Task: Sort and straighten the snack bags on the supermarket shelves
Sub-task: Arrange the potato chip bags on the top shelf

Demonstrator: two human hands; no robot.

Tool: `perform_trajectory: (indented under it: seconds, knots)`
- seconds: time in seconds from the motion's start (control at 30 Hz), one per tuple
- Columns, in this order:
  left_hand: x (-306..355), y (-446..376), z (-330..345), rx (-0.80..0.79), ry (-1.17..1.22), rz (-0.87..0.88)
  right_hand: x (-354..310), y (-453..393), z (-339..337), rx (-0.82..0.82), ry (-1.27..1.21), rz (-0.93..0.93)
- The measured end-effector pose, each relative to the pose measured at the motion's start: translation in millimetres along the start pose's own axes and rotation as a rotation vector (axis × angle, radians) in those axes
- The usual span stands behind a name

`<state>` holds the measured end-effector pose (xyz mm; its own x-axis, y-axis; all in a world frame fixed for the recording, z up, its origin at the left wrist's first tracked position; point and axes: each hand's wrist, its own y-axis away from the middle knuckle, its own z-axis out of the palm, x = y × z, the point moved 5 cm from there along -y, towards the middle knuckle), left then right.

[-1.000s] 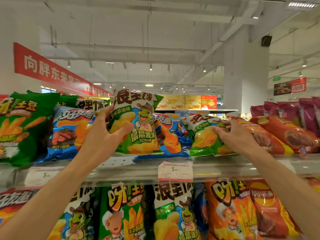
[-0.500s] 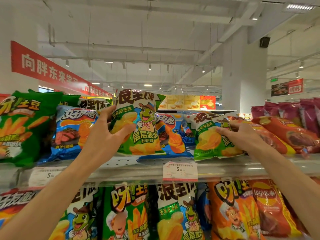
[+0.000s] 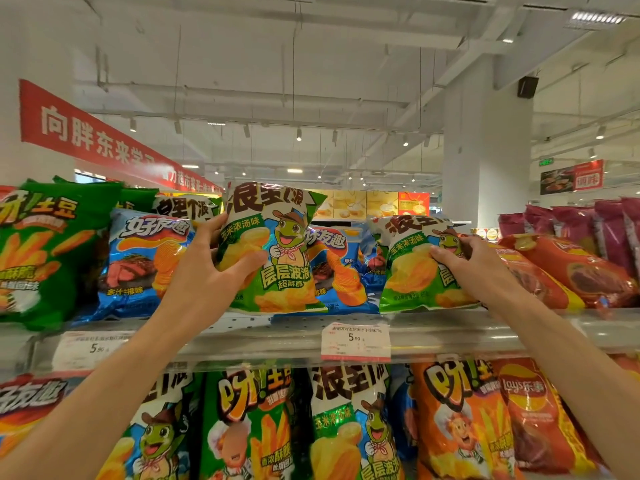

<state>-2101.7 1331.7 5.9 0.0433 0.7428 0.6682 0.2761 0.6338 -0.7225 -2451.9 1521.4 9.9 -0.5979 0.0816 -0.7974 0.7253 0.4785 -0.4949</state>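
Observation:
My left hand grips the left edge of a green turtle-print chip bag, which stands upright on the top shelf. My right hand holds a second green turtle-print bag by its right side; this one stands nearly upright, leaning slightly. Blue chip bags sit behind and to the left, one of them between the two green bags.
A big green fries bag stands far left. Red bags lie tilted at the right, purple bags behind them. A price tag hangs on the shelf edge. The lower shelf holds several mixed bags.
My right hand has tipped its green bag from lying slanted to nearly upright. The left hand keeps its bag in about the same place.

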Motion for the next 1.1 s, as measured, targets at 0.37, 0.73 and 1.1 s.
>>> perform_trajectory:
  seconds: [0.37, 0.73, 1.1]
  knots:
    - [-8, 1, -21, 0.031, -0.001, -0.011, -18, 13, 9, 0.035, -0.084, -0.064]
    - [-12, -3, -86, 0.16, -0.059, -0.048, -106, 36, 38, 0.075, -0.159, -0.224]
    - [-13, -2, -160, 0.221, -0.133, -0.048, -172, 68, 141, -0.077, -0.181, -0.309]
